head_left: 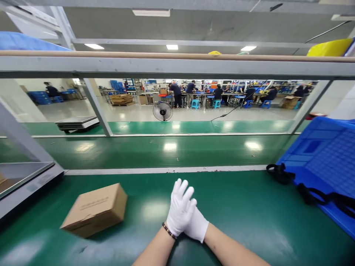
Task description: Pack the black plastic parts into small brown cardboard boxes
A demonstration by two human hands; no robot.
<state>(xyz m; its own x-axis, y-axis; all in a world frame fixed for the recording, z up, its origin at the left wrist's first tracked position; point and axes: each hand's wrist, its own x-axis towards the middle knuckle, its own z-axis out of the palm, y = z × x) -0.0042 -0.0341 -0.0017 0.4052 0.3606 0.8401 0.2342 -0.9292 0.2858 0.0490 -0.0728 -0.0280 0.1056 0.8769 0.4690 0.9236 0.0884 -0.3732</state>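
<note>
Both hands wear white gloves and are pressed together above the green tabletop (235, 207), in the middle near the front. My left hand (179, 207), with a beaded bracelet (169, 229) at its wrist, lies over the other one, its fingers stretched out. Partly covered beneath it is my right hand (197, 224); its fingers are mostly hidden, so their pose is unclear. No object shows in either hand. To the left, apart from the hands, a closed brown cardboard box (94, 207) rests at an angle, with blurred print on top.
A blue plastic crate (294, 147) lies tipped on its side at the right, black straps (280, 173) beside it. A grey-framed tray or screen (27, 181) borders the left. Metal rails (177, 66) cross ahead. Farther off are a fan (162, 111) and several people at benches.
</note>
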